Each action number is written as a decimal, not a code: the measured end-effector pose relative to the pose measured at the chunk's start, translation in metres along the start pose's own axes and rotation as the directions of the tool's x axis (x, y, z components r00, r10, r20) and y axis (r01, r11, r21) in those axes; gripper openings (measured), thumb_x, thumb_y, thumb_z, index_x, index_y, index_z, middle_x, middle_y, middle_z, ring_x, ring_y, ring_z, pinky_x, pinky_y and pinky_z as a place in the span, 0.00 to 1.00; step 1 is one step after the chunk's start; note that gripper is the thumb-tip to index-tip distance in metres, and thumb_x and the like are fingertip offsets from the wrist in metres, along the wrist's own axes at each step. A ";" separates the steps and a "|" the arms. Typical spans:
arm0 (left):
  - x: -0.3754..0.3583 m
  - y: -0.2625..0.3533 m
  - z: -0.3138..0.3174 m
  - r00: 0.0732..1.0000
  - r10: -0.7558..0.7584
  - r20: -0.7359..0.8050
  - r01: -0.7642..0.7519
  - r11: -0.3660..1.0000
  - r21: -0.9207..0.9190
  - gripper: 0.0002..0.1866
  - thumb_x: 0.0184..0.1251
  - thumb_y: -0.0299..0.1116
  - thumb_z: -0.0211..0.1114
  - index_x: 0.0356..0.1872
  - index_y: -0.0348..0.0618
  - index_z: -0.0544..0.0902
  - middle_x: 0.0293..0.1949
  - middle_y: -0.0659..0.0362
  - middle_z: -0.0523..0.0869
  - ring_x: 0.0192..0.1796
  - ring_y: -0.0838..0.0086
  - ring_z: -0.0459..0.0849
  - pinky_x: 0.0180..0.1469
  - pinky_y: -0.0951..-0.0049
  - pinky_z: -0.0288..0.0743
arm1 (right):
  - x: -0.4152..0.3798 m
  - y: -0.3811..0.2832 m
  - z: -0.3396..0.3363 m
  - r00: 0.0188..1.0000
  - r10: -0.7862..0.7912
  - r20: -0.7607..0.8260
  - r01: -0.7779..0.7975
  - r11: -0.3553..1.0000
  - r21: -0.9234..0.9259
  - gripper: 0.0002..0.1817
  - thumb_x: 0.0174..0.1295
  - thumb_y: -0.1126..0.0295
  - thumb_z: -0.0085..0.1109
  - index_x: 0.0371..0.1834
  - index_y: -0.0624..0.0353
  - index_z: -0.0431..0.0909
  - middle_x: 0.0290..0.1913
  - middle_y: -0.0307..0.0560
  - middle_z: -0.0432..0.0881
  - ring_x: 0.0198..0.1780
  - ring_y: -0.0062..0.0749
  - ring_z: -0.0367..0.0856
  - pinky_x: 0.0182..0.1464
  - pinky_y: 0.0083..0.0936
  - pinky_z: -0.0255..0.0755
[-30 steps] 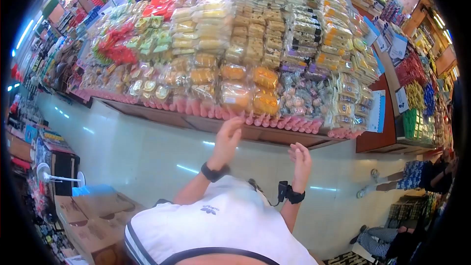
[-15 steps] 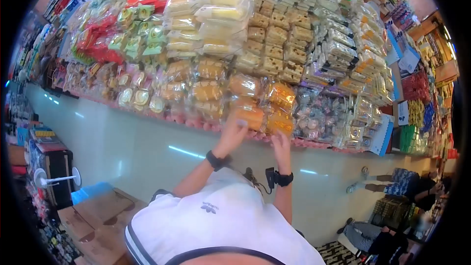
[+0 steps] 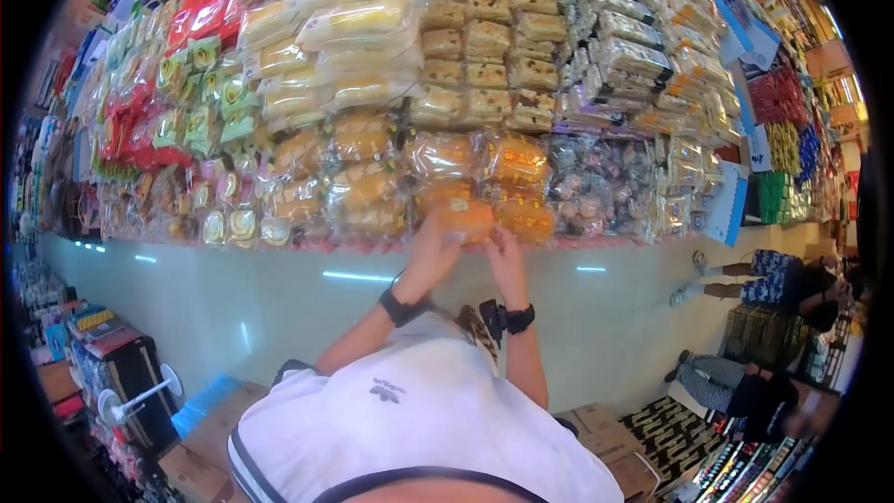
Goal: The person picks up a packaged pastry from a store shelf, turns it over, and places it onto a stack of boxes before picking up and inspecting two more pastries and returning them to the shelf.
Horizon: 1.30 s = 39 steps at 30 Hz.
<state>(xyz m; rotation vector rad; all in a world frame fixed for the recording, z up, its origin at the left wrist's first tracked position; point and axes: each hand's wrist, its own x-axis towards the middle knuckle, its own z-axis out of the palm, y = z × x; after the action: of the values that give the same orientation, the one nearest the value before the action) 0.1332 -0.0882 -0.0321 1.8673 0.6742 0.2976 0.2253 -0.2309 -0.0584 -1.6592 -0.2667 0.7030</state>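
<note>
Both hands are at the front edge of a display packed with wrapped baked goods. My left hand (image 3: 432, 250) is closed on the left side of a plastic-wrapped orange-brown bread (image 3: 467, 218). My right hand (image 3: 507, 263) pinches the lower right corner of the same packet with its fingertips. Similar wrapped breads (image 3: 518, 160) lie in columns just behind and beside it. Paler wrapped buns (image 3: 363, 188) are left of my left hand. Small clear packets with dark round pieces (image 3: 596, 186) lie to the right.
Behind are stacks of wrapped nut-studded blocks (image 3: 488, 42) and long yellow cakes (image 3: 358, 28). A pale floor (image 3: 279, 307) runs between the display and my body. Cardboard boxes (image 3: 200, 466) and a white fan (image 3: 140, 401) stand at left. People (image 3: 773, 279) are at the right.
My right hand has moved left and come together with the left at the bread packet. The packet has come slightly toward me. My view has shifted, so the display sits further left.
</note>
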 end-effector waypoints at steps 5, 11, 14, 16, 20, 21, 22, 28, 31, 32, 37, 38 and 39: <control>-0.012 0.013 0.010 0.991 0.135 -0.014 -0.133 0.986 0.103 0.33 0.61 0.28 0.66 0.67 0.36 0.66 0.57 0.38 0.77 0.60 0.48 0.77 0.61 0.58 0.72 | -0.028 0.006 -0.017 0.956 -0.246 -0.159 0.187 0.931 -0.313 0.19 0.68 0.70 0.56 0.61 0.64 0.72 0.54 0.49 0.80 0.58 0.36 0.76 0.62 0.31 0.69; -0.036 0.067 0.041 0.977 0.129 0.167 -0.104 0.983 -0.152 0.28 0.68 0.29 0.61 0.67 0.32 0.65 0.58 0.45 0.74 0.59 0.59 0.75 0.63 0.64 0.69 | -0.077 -0.014 -0.058 0.877 -0.280 -0.391 0.221 0.957 -0.191 0.18 0.67 0.68 0.57 0.57 0.64 0.74 0.54 0.51 0.77 0.55 0.38 0.77 0.55 0.31 0.73; -0.055 0.090 0.066 0.931 0.143 0.335 0.001 0.918 -0.396 0.27 0.68 0.28 0.61 0.66 0.32 0.66 0.58 0.46 0.73 0.57 0.61 0.75 0.63 0.65 0.68 | -0.107 0.002 -0.086 0.802 -0.317 -0.506 0.324 0.943 -0.077 0.17 0.67 0.70 0.58 0.56 0.64 0.75 0.56 0.50 0.74 0.56 0.36 0.77 0.56 0.28 0.74; -0.067 0.089 0.086 0.907 0.238 0.348 -0.162 0.959 -0.234 0.26 0.67 0.27 0.61 0.66 0.32 0.67 0.58 0.47 0.73 0.56 0.62 0.75 0.62 0.66 0.68 | -0.130 0.009 -0.102 0.779 -0.289 -0.557 0.360 0.933 0.018 0.16 0.67 0.70 0.57 0.56 0.64 0.76 0.57 0.49 0.73 0.57 0.36 0.77 0.57 0.27 0.74; -0.100 0.121 0.127 0.821 0.401 0.407 -0.351 0.916 -0.194 0.24 0.66 0.24 0.58 0.64 0.34 0.69 0.54 0.52 0.77 0.52 0.68 0.76 0.57 0.70 0.70 | -0.196 -0.001 -0.141 0.698 -0.251 -0.671 0.354 0.935 0.019 0.16 0.67 0.70 0.57 0.57 0.62 0.75 0.56 0.48 0.73 0.56 0.35 0.78 0.57 0.29 0.74; -0.109 0.126 0.136 0.797 0.427 0.427 -0.361 0.904 -0.229 0.24 0.66 0.22 0.57 0.64 0.35 0.69 0.52 0.53 0.78 0.50 0.71 0.77 0.55 0.71 0.71 | -0.212 0.000 -0.149 0.685 -0.215 -0.696 0.344 0.938 0.049 0.16 0.67 0.70 0.57 0.57 0.62 0.75 0.56 0.48 0.74 0.55 0.35 0.78 0.57 0.29 0.74; -0.117 0.128 0.146 0.780 0.455 0.430 -0.414 0.890 -0.191 0.23 0.66 0.22 0.58 0.63 0.35 0.70 0.53 0.54 0.79 0.52 0.69 0.77 0.57 0.70 0.71 | -0.229 0.002 -0.156 0.673 -0.178 -0.718 0.334 0.939 0.080 0.16 0.67 0.70 0.57 0.57 0.62 0.76 0.56 0.48 0.74 0.55 0.35 0.78 0.56 0.28 0.74; -0.189 0.183 0.187 0.604 0.480 0.636 -0.325 0.877 -0.353 0.22 0.67 0.22 0.60 0.62 0.36 0.71 0.54 0.54 0.79 0.53 0.70 0.79 0.54 0.71 0.75 | -0.325 0.006 -0.184 0.517 -0.072 -0.853 0.286 0.954 0.093 0.16 0.69 0.71 0.52 0.58 0.61 0.75 0.52 0.44 0.80 0.51 0.27 0.79 0.53 0.25 0.74; -0.207 0.167 0.216 0.468 0.578 0.669 -0.464 0.805 -0.371 0.22 0.68 0.23 0.60 0.63 0.36 0.71 0.52 0.54 0.80 0.52 0.72 0.80 0.51 0.74 0.76 | -0.364 0.025 -0.189 0.362 -0.125 -0.924 0.281 0.959 -0.019 0.16 0.69 0.72 0.51 0.58 0.61 0.75 0.52 0.43 0.81 0.50 0.25 0.79 0.53 0.24 0.73; -0.215 0.170 0.220 0.443 0.547 0.710 -0.405 0.829 -0.386 0.22 0.68 0.23 0.61 0.63 0.36 0.71 0.52 0.54 0.80 0.52 0.73 0.80 0.52 0.73 0.76 | -0.377 0.025 -0.189 0.337 -0.102 -0.936 0.287 0.958 -0.001 0.16 0.69 0.72 0.52 0.58 0.61 0.75 0.53 0.43 0.81 0.51 0.26 0.79 0.53 0.25 0.73; -0.246 0.188 0.240 0.236 0.536 0.811 -0.417 0.809 -0.413 0.23 0.68 0.26 0.62 0.63 0.38 0.71 0.54 0.55 0.79 0.54 0.72 0.78 0.53 0.72 0.75 | -0.428 0.021 -0.181 0.152 0.056 -0.987 0.204 0.975 0.087 0.15 0.67 0.71 0.54 0.56 0.63 0.76 0.57 0.49 0.78 0.56 0.33 0.78 0.55 0.27 0.73; -0.250 0.189 0.244 0.191 0.533 0.824 -0.419 0.804 -0.422 0.23 0.67 0.27 0.62 0.64 0.39 0.71 0.55 0.56 0.79 0.55 0.72 0.78 0.53 0.71 0.74 | -0.433 0.024 -0.177 0.105 0.048 -0.993 0.217 0.974 0.070 0.15 0.67 0.71 0.54 0.56 0.63 0.76 0.57 0.49 0.77 0.56 0.33 0.78 0.56 0.28 0.73; -0.253 0.190 0.248 0.142 0.530 0.836 -0.419 0.798 -0.434 0.24 0.67 0.27 0.63 0.64 0.40 0.71 0.55 0.56 0.79 0.56 0.72 0.77 0.54 0.71 0.74 | -0.437 0.027 -0.173 0.052 0.041 -0.998 0.229 0.972 0.052 0.15 0.68 0.71 0.54 0.56 0.64 0.76 0.57 0.50 0.77 0.56 0.33 0.78 0.56 0.28 0.73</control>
<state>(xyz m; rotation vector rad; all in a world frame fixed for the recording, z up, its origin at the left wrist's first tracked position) 0.1120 -0.4764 0.0715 1.7087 -0.8173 -0.4086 -0.0235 -0.6137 0.0560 -1.5192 0.7383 -0.6986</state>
